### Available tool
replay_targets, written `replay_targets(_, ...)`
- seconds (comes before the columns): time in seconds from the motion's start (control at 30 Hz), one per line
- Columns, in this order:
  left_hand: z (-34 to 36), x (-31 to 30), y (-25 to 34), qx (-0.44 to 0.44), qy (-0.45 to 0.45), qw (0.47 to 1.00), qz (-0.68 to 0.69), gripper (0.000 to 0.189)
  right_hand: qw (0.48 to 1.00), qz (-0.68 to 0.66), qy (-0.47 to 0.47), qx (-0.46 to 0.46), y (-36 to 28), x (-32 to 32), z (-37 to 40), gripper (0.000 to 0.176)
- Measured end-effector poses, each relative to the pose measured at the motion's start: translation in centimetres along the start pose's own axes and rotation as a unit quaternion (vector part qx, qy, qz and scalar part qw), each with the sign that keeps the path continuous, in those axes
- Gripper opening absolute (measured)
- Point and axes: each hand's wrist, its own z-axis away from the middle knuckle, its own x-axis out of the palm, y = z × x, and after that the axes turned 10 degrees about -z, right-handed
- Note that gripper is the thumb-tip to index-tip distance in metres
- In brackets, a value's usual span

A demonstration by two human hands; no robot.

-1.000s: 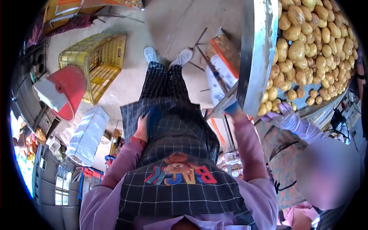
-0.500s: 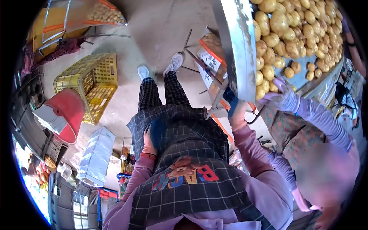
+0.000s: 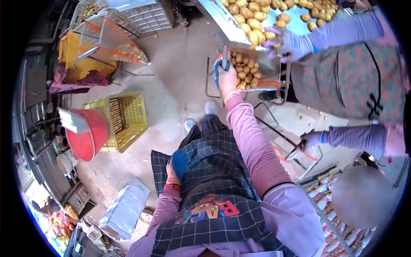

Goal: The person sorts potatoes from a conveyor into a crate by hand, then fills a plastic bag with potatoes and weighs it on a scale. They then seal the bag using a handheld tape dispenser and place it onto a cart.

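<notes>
My right hand (image 3: 223, 78), in a blue-palmed glove, reaches forward and is closed around the grey metal bar (image 3: 225, 55) of a bag stand, at the bag's rim. Inside the open, orange-edged bag (image 3: 265, 64) lie many potatoes (image 3: 245, 72). Against the dark checked apron (image 3: 218, 160) rests my left hand (image 3: 179, 165), also gloved in blue. It lies flat with its fingers stretched out and nothing in it. Above the bag is the end of a metal sorting table (image 3: 227, 25) with loose potatoes (image 3: 254, 21) on it.
A co-worker's gloved hand (image 3: 287, 43) is at the table's end, the other hand (image 3: 310, 140) near a second metal stand (image 3: 308, 165). Left on the floor are a yellow crate (image 3: 137, 115), a red bucket (image 3: 92, 137) and a plastic-wrapped box (image 3: 126, 210). Packed bags (image 3: 342, 222) fill a container lower right.
My view has turned to the right, and my right hand now shows forward at the bag stand. The co-worker's near hand has moved off the stand area. My left hand stays on the apron.
</notes>
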Motion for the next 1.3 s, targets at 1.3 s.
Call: replay_targets(1.3,19.3,-5.3,-46.1,0.114,0.397,0.895,-0.166,0.031,-0.019,0.632,-0.718,-0.29,20.3,-17.0,51.7,0.043)
